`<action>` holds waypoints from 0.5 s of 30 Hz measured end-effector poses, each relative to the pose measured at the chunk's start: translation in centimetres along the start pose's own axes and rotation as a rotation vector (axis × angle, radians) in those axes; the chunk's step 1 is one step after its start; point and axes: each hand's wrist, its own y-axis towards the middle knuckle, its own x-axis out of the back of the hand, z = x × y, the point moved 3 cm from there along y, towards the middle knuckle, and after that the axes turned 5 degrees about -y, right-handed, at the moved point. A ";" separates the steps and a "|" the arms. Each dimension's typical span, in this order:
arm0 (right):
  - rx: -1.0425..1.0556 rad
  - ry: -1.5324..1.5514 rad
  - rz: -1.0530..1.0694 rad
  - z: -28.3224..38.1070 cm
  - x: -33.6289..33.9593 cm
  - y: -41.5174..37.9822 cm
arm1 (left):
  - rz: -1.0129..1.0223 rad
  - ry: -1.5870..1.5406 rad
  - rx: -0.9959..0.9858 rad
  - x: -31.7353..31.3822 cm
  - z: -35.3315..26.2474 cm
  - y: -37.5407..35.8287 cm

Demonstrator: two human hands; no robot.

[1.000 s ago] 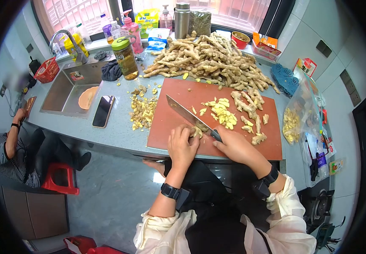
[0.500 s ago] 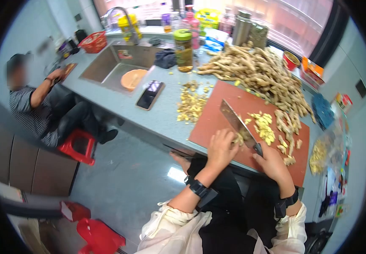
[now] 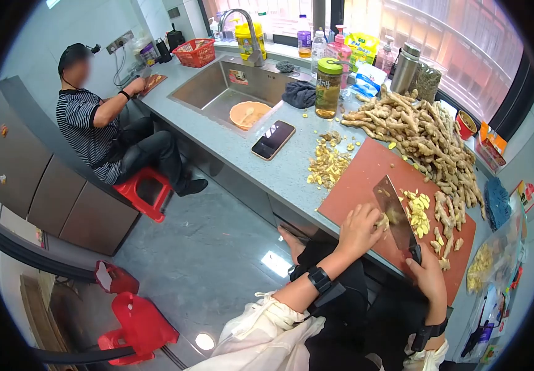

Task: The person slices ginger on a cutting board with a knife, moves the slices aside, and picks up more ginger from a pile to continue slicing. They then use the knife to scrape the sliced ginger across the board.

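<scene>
Holding the knife [image 3: 395,210] by its black handle, the right hand [image 3: 426,272] is closing its grip firmly near the front edge of the board [image 3: 366,173]. The blade is slanting away toward the board's far edge, its flat side just beside the left hand [image 3: 361,230]. That hand is bending its fingers over a ginger piece [image 3: 384,221], its grip holding the piece on the board near the front edge; the fingers are partly hiding it. Whether the blade is touching the ginger, I cannot tell.

Slices [image 3: 418,211] are lying right of the blade, and uncut roots [image 3: 447,216] are lying between them and the board's right edge. Beyond the far edge, a big pile [image 3: 424,130] of ginger is covering the bench [image 3: 294,170]. Peelings [image 3: 328,164] are lying just outside the board's left edge. Farther left, a phone [image 3: 273,140] is resting near the bench's front edge, and a bowl [image 3: 249,115] is sitting in the sink [image 3: 202,89]. A clear bag [image 3: 482,266] is standing beyond the board's right edge. At the bench's left end, another person [image 3: 90,120] is sitting on a red stool [image 3: 137,195].
</scene>
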 end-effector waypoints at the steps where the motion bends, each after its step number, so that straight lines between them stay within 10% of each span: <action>1: -0.179 0.083 0.061 1.2 0.6 -0.3 | 0.009 -0.001 0.013 0.0 0.0 0.0; 15: -0.265 0.206 0.040 0.0 -0.6 -0.9 | 0.002 -0.033 0.038 -0.2 0.1 0.3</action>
